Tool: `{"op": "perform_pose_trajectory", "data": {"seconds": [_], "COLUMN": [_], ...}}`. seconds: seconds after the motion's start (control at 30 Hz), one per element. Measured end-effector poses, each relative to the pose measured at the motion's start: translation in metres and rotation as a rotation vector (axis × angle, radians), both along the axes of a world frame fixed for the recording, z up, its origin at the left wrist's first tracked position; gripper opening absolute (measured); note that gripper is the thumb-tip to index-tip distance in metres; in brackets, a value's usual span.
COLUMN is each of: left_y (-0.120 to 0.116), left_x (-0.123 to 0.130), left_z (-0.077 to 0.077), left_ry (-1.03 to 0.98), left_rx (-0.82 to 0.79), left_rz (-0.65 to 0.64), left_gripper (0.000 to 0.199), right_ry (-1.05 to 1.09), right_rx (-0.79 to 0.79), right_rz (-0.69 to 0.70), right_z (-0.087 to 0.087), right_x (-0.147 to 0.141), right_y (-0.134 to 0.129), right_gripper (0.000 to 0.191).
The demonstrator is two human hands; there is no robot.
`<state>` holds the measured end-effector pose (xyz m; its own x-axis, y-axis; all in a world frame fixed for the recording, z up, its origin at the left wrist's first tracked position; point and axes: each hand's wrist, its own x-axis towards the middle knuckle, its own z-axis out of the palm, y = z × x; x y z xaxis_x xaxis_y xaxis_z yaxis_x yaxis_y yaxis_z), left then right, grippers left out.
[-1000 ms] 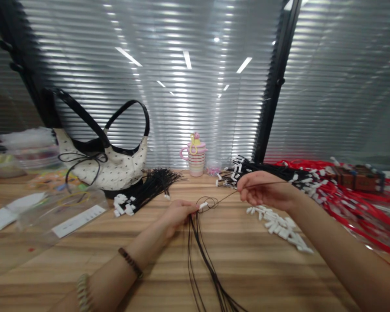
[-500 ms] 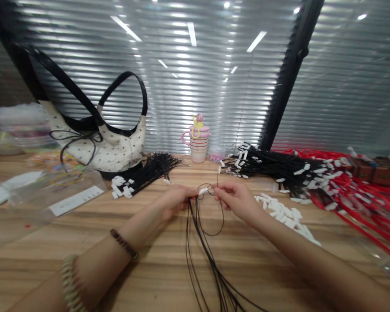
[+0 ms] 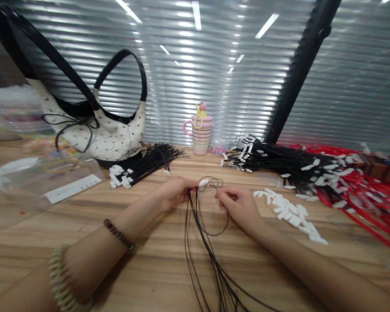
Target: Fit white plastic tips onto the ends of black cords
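My left hand [image 3: 179, 191] is closed on several thin black cords [image 3: 203, 234], which hang from its fingers towards the front of the table. A small white plastic piece [image 3: 203, 183] sticks out past the thumb tip, with a cord looped beside it. My right hand [image 3: 238, 203] pinches a black cord [image 3: 228, 219] between thumb and fingertips, just right of that loop. Part of this cord sags in a curve below the two hands.
Loose white pieces [image 3: 289, 212] lie right of my right hand. Bundles of black cords [image 3: 273, 162] and red cords [image 3: 373, 195] are behind them. A smaller black bundle [image 3: 156, 158], a spotted bag [image 3: 117, 138] and a striped cup [image 3: 201, 136] stand along the back.
My right hand has shifted slightly right and down, away from the white piece. The cord loop beside the piece looks wider. The whole view has tilted down a little.
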<state>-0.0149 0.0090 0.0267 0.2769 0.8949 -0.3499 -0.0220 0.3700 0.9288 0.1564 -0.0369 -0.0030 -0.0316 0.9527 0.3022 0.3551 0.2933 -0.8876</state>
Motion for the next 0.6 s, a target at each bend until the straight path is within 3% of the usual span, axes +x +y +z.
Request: {"op": "perform_pose_trajectory", "data": {"seconds": [0.4,0.6], "left_y": [0.0001,0.0018], "left_x": [-0.0008,-0.0026], "left_z": [-0.0001,-0.0027], "left_ry": [-0.012,-0.016], "left_rx": [0.009,0.013], "left_rz": [0.003,-0.014], "left_gripper": [0.022,0.023], "right_ry": [-0.098,-0.173], "right_rx": [0.017,0.101], "right_rz": [0.03,0.002], "right_z": [-0.0042,-0.0048], "right_x": [0.0006,-0.0007], "right_y": [0.0027,-0.0006], "right_gripper": [0.02,0.022]}}
